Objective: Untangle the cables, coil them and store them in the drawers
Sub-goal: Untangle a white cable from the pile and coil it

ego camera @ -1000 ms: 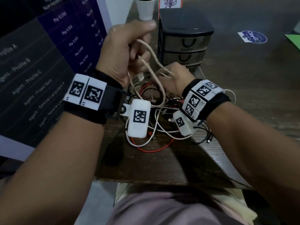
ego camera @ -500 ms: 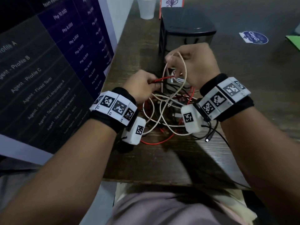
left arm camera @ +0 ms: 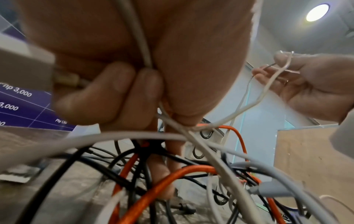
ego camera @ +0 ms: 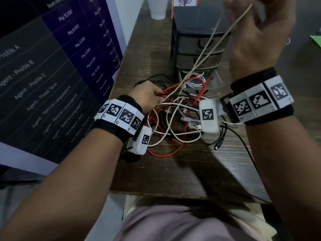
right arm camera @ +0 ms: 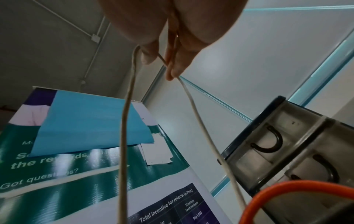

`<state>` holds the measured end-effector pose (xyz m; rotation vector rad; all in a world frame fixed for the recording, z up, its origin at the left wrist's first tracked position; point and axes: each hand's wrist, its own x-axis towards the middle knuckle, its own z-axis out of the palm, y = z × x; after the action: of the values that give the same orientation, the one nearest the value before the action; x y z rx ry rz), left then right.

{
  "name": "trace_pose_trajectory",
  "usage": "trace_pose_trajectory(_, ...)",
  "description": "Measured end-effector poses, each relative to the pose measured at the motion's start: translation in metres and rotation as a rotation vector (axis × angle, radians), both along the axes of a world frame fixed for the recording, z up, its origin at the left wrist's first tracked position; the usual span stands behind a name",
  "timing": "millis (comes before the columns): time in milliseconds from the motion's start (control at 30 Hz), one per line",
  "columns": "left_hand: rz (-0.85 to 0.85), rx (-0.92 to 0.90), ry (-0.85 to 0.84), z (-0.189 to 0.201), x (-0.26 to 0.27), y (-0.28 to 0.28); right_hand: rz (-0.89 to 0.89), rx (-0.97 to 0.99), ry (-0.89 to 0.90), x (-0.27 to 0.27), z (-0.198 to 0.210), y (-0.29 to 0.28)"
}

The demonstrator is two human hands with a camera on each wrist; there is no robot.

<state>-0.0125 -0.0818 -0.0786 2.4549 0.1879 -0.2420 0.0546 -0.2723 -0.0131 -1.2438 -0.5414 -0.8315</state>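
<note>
A tangle of red, white and black cables lies on the dark wooden table in front of a black drawer unit with its bottom drawer pulled out. My left hand is down on the tangle's left side, fingers curled round its strands. High above the unit, my right hand pinches a cream cable in a loop. Both strands run taut down into the heap. A red cable arcs below that wrist.
A printed banner board stands along the table's left side. A white cup and a small card sit behind the drawers. A black lead with a plug trails right. The table's front edge is near my lap.
My right hand has risen from the tangle to above the drawer unit, drawing the cream cable taut. My left hand dropped from its raised hold and now grips strands in the heap.
</note>
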Motion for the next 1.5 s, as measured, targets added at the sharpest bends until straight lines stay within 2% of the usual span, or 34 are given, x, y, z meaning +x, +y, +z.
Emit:
trace_pose_trajectory(100, 0.011, 0.068, 0.015, -0.002, 0.0, -0.004, -0.016, -0.101, -0.103, -0.005, 0.002, 0.001)
trace_pose_trajectory(167, 0.012, 0.116, -0.061, -0.003, 0.0, -0.005, 0.037, -0.234, -0.102, -0.01, 0.001, 0.001)
trace_pose_trajectory(233, -0.001, 0.026, -0.189, -0.001, 0.001, -0.008, 0.156, -0.342, -0.056, -0.017, -0.003, 0.002)
trace_pose_trajectory(367, -0.065, -0.299, -0.35, 0.011, 0.007, -0.023, 0.353, -0.363, 0.07, -0.028, -0.003, 0.006)
trace_pose_trajectory(467, -0.151, -0.316, -0.391, 0.014, 0.013, -0.029, 0.472, -0.372, 0.116, -0.035, -0.001, 0.011)
trace_pose_trajectory(567, -0.167, -0.37, -0.447, 0.019, 0.016, -0.032, 0.506, -0.33, 0.176, -0.036, -0.002, 0.006)
trace_pose_trajectory(667, -0.093, -0.354, -0.506, 0.021, 0.021, -0.029, 0.365, -0.416, 0.268, -0.027, -0.013, -0.001)
trace_pose_trajectory(733, -0.066, -0.417, -0.532, 0.021, 0.023, -0.028, 0.281, -0.519, 0.474, -0.019, -0.025, -0.002)
trace_pose_trajectory(800, -0.068, -0.54, -0.54, 0.021, 0.02, -0.03, 0.331, -0.679, 0.735, -0.015, -0.041, 0.001)
trace_pose_trajectory(833, -0.057, -0.582, -0.538, 0.02, 0.018, -0.03, 0.341, -0.814, 0.81, -0.014, -0.049, 0.003)
trace_pose_trajectory(900, -0.017, -0.609, -0.554, 0.021, 0.015, -0.031, 0.289, -1.05, 0.809, -0.015, -0.062, 0.004)
trace_pose_trajectory(967, 0.039, -0.619, -0.607, 0.024, 0.012, -0.029, 0.225, -1.095, 0.78, -0.014, -0.07, 0.002)
trace_pose_trajectory(1033, 0.133, -0.678, -0.672, 0.03, 0.01, -0.023, 0.202, -1.129, 0.814, -0.013, -0.075, -0.002)
trace_pose_trajectory(1167, 0.353, -0.781, -0.861, 0.055, 0.01, 0.004, 0.168, -1.32, 0.929, -0.014, -0.088, -0.011)
trace_pose_trajectory(1267, 0.322, -0.844, -0.952, 0.072, 0.009, 0.017, 0.137, -1.356, 0.945, -0.014, -0.089, -0.013)
trace_pose_trajectory(1367, 0.259, -0.828, -0.849, 0.079, 0.0, 0.007, 0.091, -1.314, 0.869, -0.015, -0.083, -0.011)
trace_pose_trajectory(1400, 0.24, -0.816, -0.797, 0.079, -0.004, 0.002, 0.092, -1.213, 0.849, -0.016, -0.081, -0.01)
trace_pose_trajectory(1500, 0.183, -0.815, -0.633, 0.073, -0.013, -0.011, 0.066, -0.742, 0.738, -0.017, -0.071, -0.009)
